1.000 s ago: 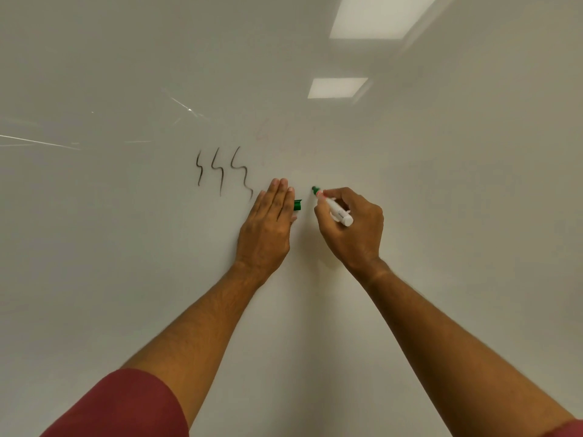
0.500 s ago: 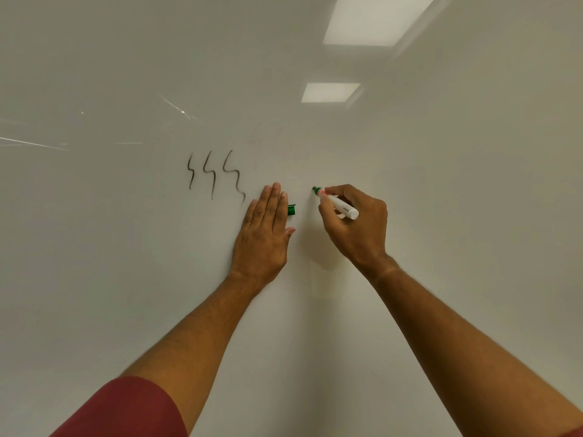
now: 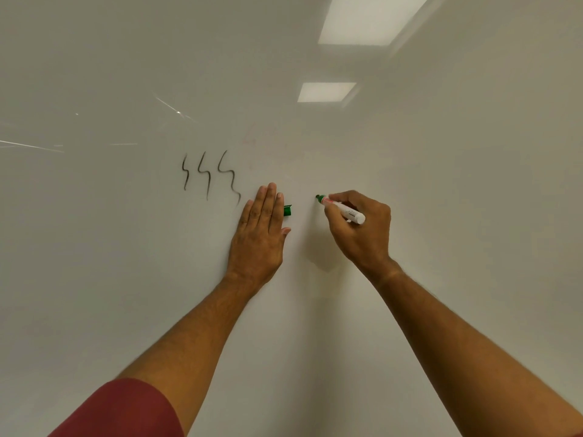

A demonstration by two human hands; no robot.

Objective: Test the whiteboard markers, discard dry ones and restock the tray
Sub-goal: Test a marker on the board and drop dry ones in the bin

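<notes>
A white whiteboard [image 3: 441,184] fills the view. My right hand [image 3: 359,231] grips a white marker [image 3: 345,210] with a green tip, and the tip touches the board. No green line shows at the tip. My left hand [image 3: 262,231] lies flat against the board with fingers together, pinning a green cap [image 3: 287,210] that sticks out past the index finger. Three dark squiggles [image 3: 209,176] sit on the board up and left of my left hand.
Two ceiling lights [image 3: 326,92] reflect in the glossy board at the upper right. Faint reddish smudges [image 3: 255,137] show above the squiggles. No tray or other markers are in view.
The view has shifted slightly, so the squiggles sit a little further left. The marker tip stays at about the same spot on the board, and no new mark has appeared.
</notes>
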